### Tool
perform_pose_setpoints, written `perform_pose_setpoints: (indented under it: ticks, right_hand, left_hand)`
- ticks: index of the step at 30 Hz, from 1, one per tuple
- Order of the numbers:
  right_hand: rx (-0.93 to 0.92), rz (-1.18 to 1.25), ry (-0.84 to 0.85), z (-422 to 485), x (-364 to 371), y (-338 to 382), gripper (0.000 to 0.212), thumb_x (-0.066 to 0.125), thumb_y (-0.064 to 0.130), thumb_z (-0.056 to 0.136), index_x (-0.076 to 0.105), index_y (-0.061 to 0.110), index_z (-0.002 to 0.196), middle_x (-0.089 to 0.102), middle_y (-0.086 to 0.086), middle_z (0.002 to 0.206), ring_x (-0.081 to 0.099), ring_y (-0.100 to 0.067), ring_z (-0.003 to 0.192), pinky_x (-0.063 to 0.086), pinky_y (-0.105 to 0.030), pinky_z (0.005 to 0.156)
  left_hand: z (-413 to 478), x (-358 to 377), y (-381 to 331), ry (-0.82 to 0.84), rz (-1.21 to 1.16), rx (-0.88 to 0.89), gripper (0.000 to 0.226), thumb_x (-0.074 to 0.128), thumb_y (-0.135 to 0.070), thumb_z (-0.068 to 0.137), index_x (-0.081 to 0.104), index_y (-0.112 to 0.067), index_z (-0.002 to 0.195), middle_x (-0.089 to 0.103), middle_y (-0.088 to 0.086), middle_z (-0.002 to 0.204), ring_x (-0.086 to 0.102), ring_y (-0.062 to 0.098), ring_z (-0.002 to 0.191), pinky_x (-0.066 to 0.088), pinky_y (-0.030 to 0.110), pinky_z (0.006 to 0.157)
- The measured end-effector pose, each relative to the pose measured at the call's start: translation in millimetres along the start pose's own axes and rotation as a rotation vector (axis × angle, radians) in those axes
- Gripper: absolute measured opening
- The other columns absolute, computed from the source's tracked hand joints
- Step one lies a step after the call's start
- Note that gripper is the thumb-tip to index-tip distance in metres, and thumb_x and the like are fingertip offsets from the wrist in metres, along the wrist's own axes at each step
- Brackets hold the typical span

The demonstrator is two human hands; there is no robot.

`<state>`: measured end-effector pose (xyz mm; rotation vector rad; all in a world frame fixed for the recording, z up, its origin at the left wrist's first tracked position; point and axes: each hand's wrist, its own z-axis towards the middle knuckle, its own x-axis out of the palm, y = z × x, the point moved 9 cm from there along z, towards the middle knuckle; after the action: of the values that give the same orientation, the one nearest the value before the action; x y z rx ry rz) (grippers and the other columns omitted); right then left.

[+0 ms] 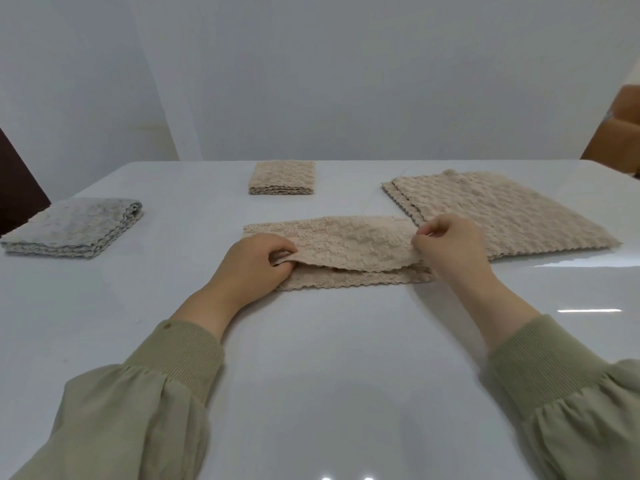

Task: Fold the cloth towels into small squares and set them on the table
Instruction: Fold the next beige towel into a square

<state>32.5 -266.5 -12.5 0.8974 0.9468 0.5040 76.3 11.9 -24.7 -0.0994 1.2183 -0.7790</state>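
Light: soft, even, fairly bright.
Glare: white streaks on the glossy table [346, 358], at right and near edge.
Shadows: faint, soft-edged.
Edges: wide-angle bending, slight overall softness.

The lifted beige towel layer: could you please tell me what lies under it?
The towel's lower layer lies on the white table, scalloped near edge showing. Anything farther back under the lifted layer is covered.

A single head-worn view is given, aimed forward and down at twelve o'clock, close over the table [311, 341].
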Motion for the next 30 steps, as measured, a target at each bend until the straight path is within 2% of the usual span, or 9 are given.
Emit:
perform_pose_setpoints:
  ticks: [2, 4, 7, 10, 13, 17, 22, 27, 30]
  right_hand:
    - [0.014, -0.067, 0.028, 1, 0, -2, 0.015, 0.057, 0.002, 0.076, 0.062, 0.014, 0.068, 0.06, -0.001, 0.06, 0.055, -0.017, 0.057, 0.042, -0.024, 0.053]
    - [-0.007, -0.159, 0.0, 1, -6, 0, 0.016, 0.055, 0.003, 0.075, 0.063, 0.016, 0.071, 0.059, 0.001, 0.061, 0.054, -0.016, 0.059, 0.04, -0.026, 0.056]
    - [-0.057, -0.332, 0.012, 1, -4, 4, 0.017, 0.054, 0.002, 0.072, 0.063, 0.017, 0.074, 0.06, 0.004, 0.068, 0.057, -0.019, 0.067, 0.041, -0.027, 0.058]
    - [-0.073, -0.436, 0.084, -1, 6, 0, 0.017, 0.056, 0.0, 0.072, 0.063, 0.016, 0.074, 0.063, 0.002, 0.073, 0.06, -0.021, 0.073, 0.044, -0.028, 0.058]
    - [-0.1, -0.439, 0.053, 0, 0, 5, 0.019, 0.054, 0.0, 0.071, 0.062, 0.016, 0.075, 0.061, 0.003, 0.072, 0.057, -0.02, 0.072, 0.042, -0.027, 0.057]
    - [-0.088, -0.514, 0.153, 0, 9, 3, 0.017, 0.054, 0.0, 0.074, 0.06, 0.016, 0.077, 0.054, 0.008, 0.072, 0.053, -0.019, 0.076, 0.033, -0.025, 0.053]
    - [-0.116, -0.501, 0.126, 0, 4, 6, 0.017, 0.051, -0.001, 0.075, 0.058, 0.014, 0.078, 0.05, 0.009, 0.07, 0.05, -0.02, 0.073, 0.033, -0.027, 0.055]
    - [-0.097, -0.587, 0.168, -2, 10, -2, 0.016, 0.054, 0.001, 0.077, 0.057, 0.016, 0.078, 0.053, 0.002, 0.077, 0.048, -0.02, 0.078, 0.033, -0.028, 0.063]
    - [-0.078, -0.576, 0.177, -1, 10, -5, 0.016, 0.054, 0.0, 0.077, 0.056, 0.016, 0.079, 0.054, 0.001, 0.08, 0.049, -0.021, 0.079, 0.034, -0.028, 0.063]
  left_hand:
    - [-2, -16, -5, -0.126, -0.006, 0.024, 0.018, 0.065, -0.005, 0.078, 0.072, -0.014, 0.092, 0.069, -0.003, 0.099, 0.06, 0.015, 0.098, 0.044, 0.028, 0.089]
    - [-4, -24, -16, -0.177, 0.047, 0.131, 0.014, 0.065, -0.002, 0.075, 0.07, -0.012, 0.084, 0.069, -0.001, 0.089, 0.061, 0.019, 0.088, 0.046, 0.029, 0.081]
    - [-7, -19, -26, -0.114, 0.161, 0.258, 0.014, 0.068, 0.003, 0.07, 0.068, -0.009, 0.077, 0.068, 0.002, 0.078, 0.062, 0.024, 0.076, 0.049, 0.031, 0.07]
    - [-8, -18, -32, -0.068, 0.193, 0.321, 0.007, 0.064, -0.006, 0.065, 0.066, -0.012, 0.069, 0.063, -0.002, 0.07, 0.059, 0.022, 0.068, 0.05, 0.032, 0.061]
    - [-8, -18, -33, -0.04, 0.186, 0.314, 0.007, 0.066, -0.008, 0.064, 0.067, -0.014, 0.068, 0.062, -0.004, 0.071, 0.056, 0.016, 0.07, 0.047, 0.028, 0.062]
    - [-9, -7, -25, 0.094, 0.232, 0.207, 0.017, 0.065, -0.003, 0.074, 0.073, -0.017, 0.076, 0.063, -0.006, 0.079, 0.058, 0.014, 0.083, 0.043, 0.025, 0.074]
    - [-10, -11, -25, 0.079, 0.217, 0.197, 0.016, 0.066, -0.003, 0.074, 0.073, -0.016, 0.077, 0.06, -0.009, 0.076, 0.054, 0.01, 0.078, 0.037, 0.013, 0.067]
    - [-12, -11, -29, 0.128, 0.135, 0.163, 0.019, 0.066, 0.001, 0.071, 0.068, -0.018, 0.073, 0.056, -0.011, 0.073, 0.054, 0.014, 0.076, 0.045, 0.027, 0.073]
    - [-12, -13, -29, 0.145, 0.096, 0.134, 0.02, 0.069, 0.0, 0.07, 0.069, -0.019, 0.07, 0.057, -0.011, 0.071, 0.054, 0.011, 0.074, 0.043, 0.02, 0.07]
